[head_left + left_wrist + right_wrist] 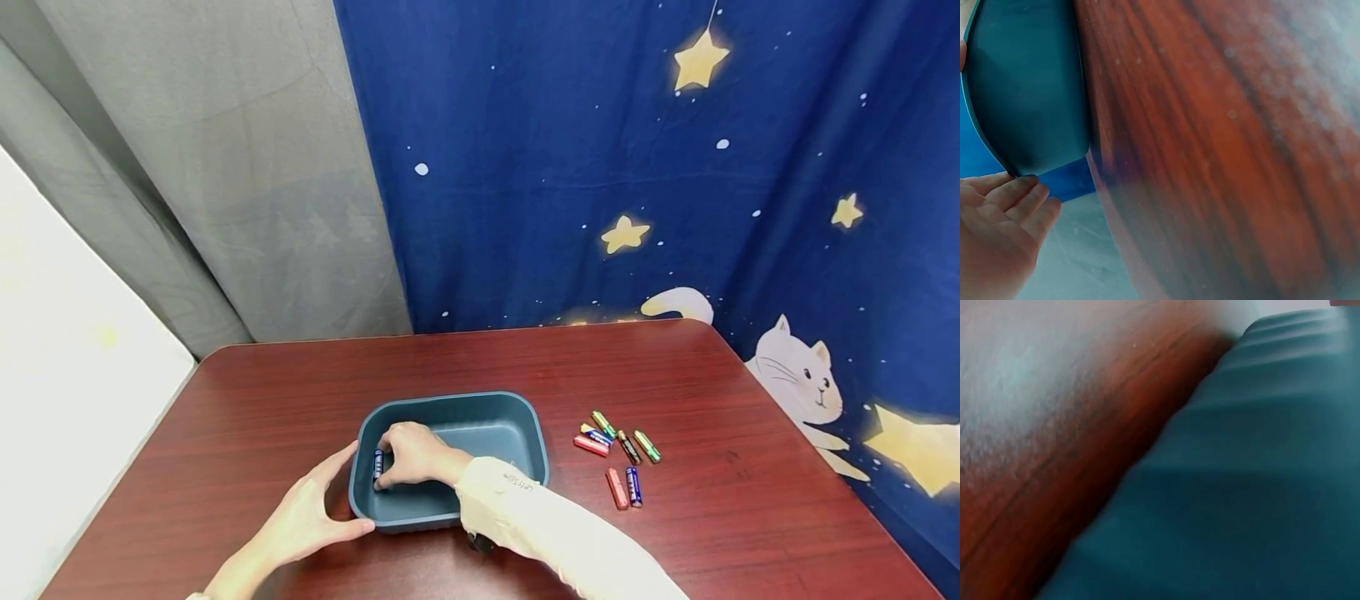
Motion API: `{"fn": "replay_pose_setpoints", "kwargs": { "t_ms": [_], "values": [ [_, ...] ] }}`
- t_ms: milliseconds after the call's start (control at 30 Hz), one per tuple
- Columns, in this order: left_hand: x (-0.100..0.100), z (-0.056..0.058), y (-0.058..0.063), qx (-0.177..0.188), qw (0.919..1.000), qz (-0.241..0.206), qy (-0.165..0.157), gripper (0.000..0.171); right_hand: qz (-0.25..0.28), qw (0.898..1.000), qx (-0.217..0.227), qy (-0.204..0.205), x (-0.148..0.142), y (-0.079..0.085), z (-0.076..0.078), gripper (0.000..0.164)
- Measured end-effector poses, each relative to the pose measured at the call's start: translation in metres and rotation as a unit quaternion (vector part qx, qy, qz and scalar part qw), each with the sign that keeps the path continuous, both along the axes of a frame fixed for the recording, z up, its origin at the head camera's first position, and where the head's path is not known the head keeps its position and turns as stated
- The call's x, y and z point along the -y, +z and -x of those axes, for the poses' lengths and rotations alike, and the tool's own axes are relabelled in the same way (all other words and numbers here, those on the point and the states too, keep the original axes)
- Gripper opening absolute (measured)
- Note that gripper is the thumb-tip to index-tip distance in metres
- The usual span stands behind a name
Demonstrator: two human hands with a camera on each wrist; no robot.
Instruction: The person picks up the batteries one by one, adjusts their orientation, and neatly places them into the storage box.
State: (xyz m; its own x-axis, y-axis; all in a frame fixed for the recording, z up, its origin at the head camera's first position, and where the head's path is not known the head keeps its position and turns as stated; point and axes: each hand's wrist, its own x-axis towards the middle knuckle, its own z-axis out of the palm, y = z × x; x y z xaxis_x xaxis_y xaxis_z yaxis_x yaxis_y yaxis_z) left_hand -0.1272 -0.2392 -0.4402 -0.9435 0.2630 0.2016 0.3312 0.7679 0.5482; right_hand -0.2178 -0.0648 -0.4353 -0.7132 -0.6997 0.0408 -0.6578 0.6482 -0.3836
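Note:
A dark teal plastic bin (491,440) stands on the table. Inside it, against the left end, my right hand (412,454) pinches a blue battery (378,468) between thumb and fingers at its two ends. My left hand (303,512) touches the bin's left side from outside, thumb at the near corner and fingers at the rim. In the left wrist view, straight fingers of the left hand (1000,231) rest against the bin's outer wall (1029,87). Only the bin's ribbed side (1260,481) and tabletop fill the right wrist view; the right hand is out of it.
Right of the bin several batteries lie loose on the reddish-brown table (300,392), among them a red one (617,488), a blue one (634,487), a green one (647,446) and a black one (628,447). A blue star-patterned curtain (525,167) hangs behind.

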Motion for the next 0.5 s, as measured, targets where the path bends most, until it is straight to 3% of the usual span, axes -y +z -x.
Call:
{"fn": "replay_pose_setpoints", "kwargs": {
  "t_ms": [300, 500],
  "values": [
    [-0.0009, 0.0006, 0.0002, -0.004, 1.0000, 0.004, 0.002, 0.095, -0.030, 0.997, -0.068, -0.004, 0.0034, -0.0028, -0.0022, 0.036],
    [-0.0003, 0.0000, 0.0003, -0.002, 1.0000, 0.002, 0.001, 0.095, -0.024, 0.998, -0.063, -0.010, 0.0032, -0.0038, -0.0023, 0.039]
  ]
}}
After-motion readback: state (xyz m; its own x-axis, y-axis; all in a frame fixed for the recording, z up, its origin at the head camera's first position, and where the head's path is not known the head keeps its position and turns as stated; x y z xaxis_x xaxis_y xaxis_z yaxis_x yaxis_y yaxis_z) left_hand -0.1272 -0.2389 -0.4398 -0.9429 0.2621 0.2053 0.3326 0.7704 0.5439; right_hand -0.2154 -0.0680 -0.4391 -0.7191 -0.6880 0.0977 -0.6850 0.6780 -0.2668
